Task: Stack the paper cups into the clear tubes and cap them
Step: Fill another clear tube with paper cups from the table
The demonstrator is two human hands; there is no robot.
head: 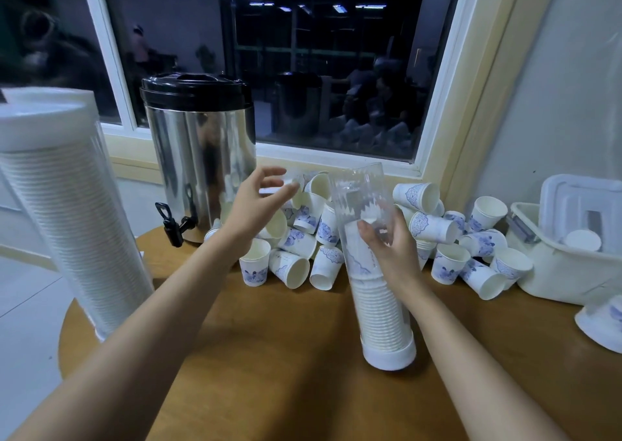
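Observation:
A clear tube (365,211) stands upright on a white base cap (389,356), about half filled with stacked white cups (380,309). My right hand (390,248) grips the tube at mid height. Behind it lies a loose pile of white paper cups with blue patterns (303,238). My left hand (255,205) hovers over the pile's left side with fingers spread and relaxed, fingertips close to a cup but holding nothing. A second tube (67,211), full of cups and topped with a white cap (43,120), leans at the left.
A steel drink dispenser (198,157) with black lid and tap stands at the back left of the round wooden table (269,356). A white plastic bin (565,272) with a lid and a cup inside sits at the right. A window sill runs behind.

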